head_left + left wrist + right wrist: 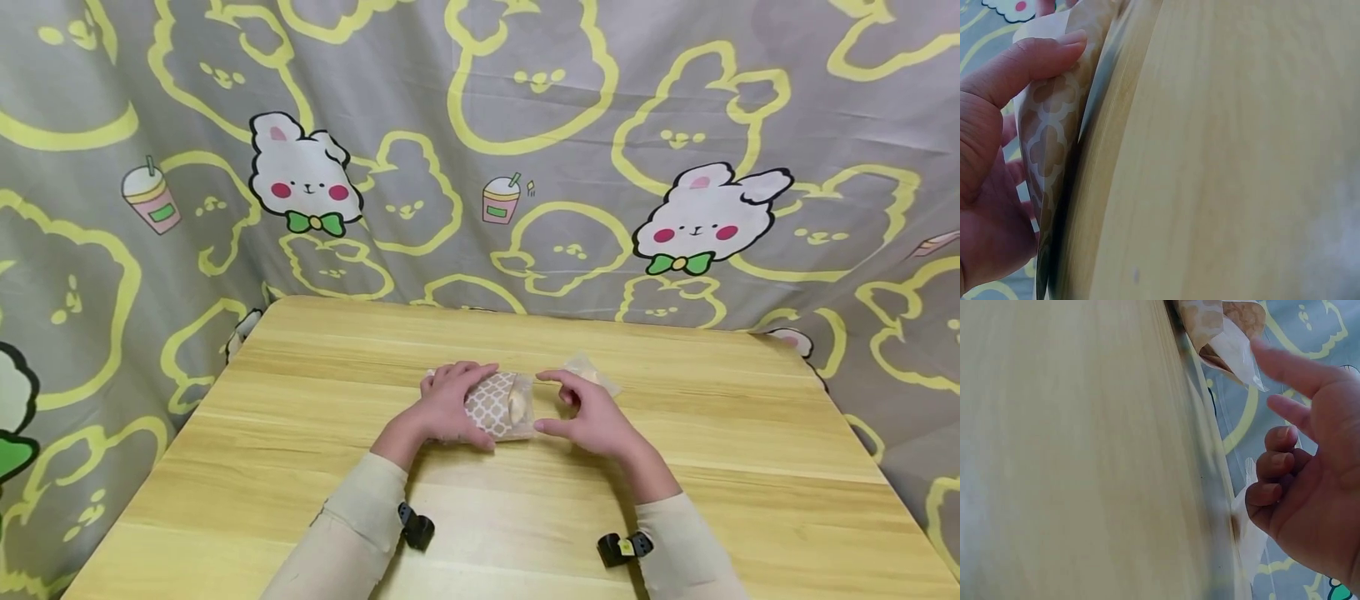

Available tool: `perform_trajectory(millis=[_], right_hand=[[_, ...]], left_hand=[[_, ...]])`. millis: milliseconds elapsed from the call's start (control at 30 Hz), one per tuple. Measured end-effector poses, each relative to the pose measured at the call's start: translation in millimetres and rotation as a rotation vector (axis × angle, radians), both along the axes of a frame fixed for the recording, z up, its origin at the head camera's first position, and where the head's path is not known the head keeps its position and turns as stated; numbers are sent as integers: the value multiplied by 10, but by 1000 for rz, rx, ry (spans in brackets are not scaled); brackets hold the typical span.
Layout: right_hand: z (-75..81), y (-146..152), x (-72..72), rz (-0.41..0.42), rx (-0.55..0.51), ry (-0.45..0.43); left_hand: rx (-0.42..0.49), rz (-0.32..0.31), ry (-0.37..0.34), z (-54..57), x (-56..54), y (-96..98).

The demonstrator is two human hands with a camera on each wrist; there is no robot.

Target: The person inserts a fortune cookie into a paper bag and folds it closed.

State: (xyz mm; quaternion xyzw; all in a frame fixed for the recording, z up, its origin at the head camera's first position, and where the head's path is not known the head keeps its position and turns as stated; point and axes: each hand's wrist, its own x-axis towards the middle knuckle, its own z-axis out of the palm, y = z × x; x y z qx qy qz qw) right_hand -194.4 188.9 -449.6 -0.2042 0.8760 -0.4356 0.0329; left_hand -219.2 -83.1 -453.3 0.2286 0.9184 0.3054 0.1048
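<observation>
A paper bag (pixel 487 406) with a white lattice pattern on tan lies on the wooden table, its see-through end toward the right. Inside that end shows a pale, yellowish thing. My left hand (pixel 450 404) grips the bag from the left, thumb along the near side and fingers over the far side; in the left wrist view its thumb (pixel 1041 65) presses on the patterned paper. At the see-through end is my right hand (pixel 592 417), thumb and forefinger spread apart at its two corners, the other fingers curled in. Nothing shows between them.
Behind my right hand lies a small clear packet (pixel 611 387) with something pale in it, partly covered by the hand. The wooden table (pixel 337 350) ends at a patterned grey curtain (pixel 405 92) at the back and sides. Each sleeve carries a small black camera.
</observation>
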Motion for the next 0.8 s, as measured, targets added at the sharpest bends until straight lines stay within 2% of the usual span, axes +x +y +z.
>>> perform_trajectory(millis=[400, 800], right_hand=[[-13, -106, -20, 23, 23, 5], [-42, -166, -13, 57, -5, -2]], left_hand=[[-12, -5, 5, 14, 15, 7], [-9, -8, 12, 14, 24, 40]])
